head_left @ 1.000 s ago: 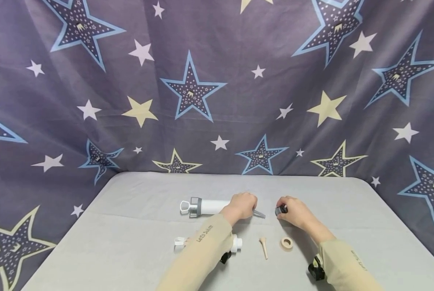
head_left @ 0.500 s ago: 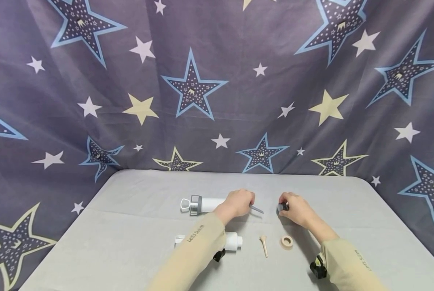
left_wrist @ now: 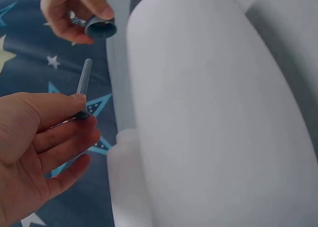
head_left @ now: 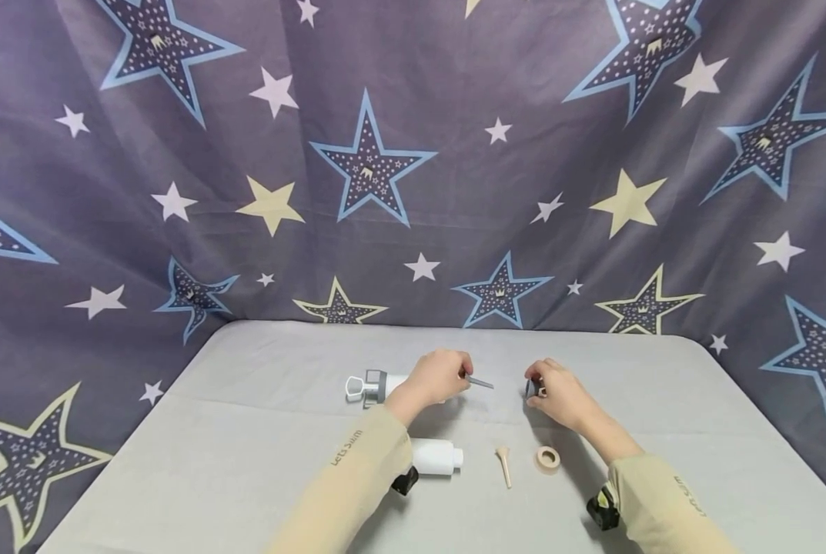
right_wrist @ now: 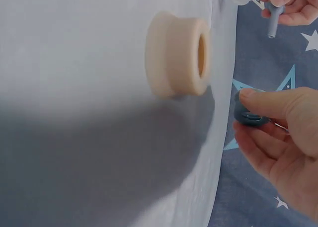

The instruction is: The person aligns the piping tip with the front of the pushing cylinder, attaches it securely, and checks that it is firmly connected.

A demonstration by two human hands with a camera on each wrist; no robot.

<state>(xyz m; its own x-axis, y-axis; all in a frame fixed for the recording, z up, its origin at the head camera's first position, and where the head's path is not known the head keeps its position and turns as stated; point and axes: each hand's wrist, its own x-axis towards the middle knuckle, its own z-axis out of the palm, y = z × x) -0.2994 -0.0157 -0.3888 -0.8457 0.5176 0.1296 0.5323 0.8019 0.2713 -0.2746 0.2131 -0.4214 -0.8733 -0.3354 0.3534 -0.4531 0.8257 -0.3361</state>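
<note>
My left hand (head_left: 440, 375) pinches a slim grey nozzle (left_wrist: 84, 80) between thumb and fingers, over the far part of the table. To its right, my right hand (head_left: 558, 392) grips a dark grey ring-shaped cap (right_wrist: 250, 113). Its hollow opening shows in the left wrist view. The nozzle points toward the cap, with a gap between them. Beneath my left forearm lies a large white tube with a grey collar (head_left: 382, 386) and a white pull handle (head_left: 355, 388), its front end hidden by the hand.
Nearer on the grey-white table (head_left: 177, 469) lies a second white tube (head_left: 436, 457), partly covered by the left sleeve. A beige nozzle (head_left: 504, 465) and a beige ring (head_left: 547, 459) lie to its right. A starry curtain (head_left: 454, 231) hangs behind the table.
My left hand has moved left and slightly away with the grey nozzle, lifting it off the table. My right hand has turned the dark cap so its opening faces more to the left.
</note>
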